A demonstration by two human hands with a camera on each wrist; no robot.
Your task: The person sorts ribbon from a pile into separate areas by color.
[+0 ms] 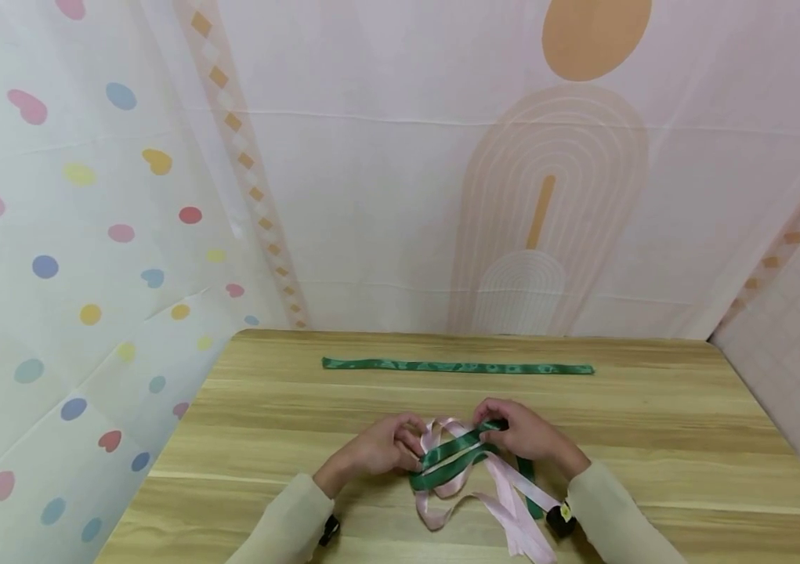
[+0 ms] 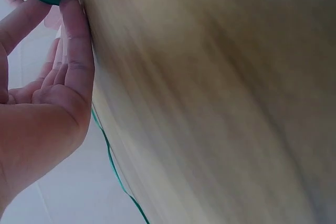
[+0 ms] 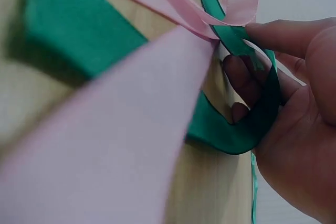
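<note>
Over the counter (image 1: 653,415), the green ribbon (image 1: 442,475) is looping amid pink ribbon (image 1: 512,509); left hand (image 1: 380,448) and right hand (image 1: 528,432) are each pinching it in a fingertip grip. Seemingly light, limp and slippery, it is inviting holds at its folds.

The ribbons (image 1: 445,471) are green and pink, the tabletop (image 1: 266,454) streaked yellow-brown.

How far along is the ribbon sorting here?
Apparently done: one green strip lies straight near the far edge of the table. In hand: the left hand and right hand hold a looped green ribbon. Probably left: straightening that ribbon, and the pink ribbon, which lies in loose loops by the hands.
</note>
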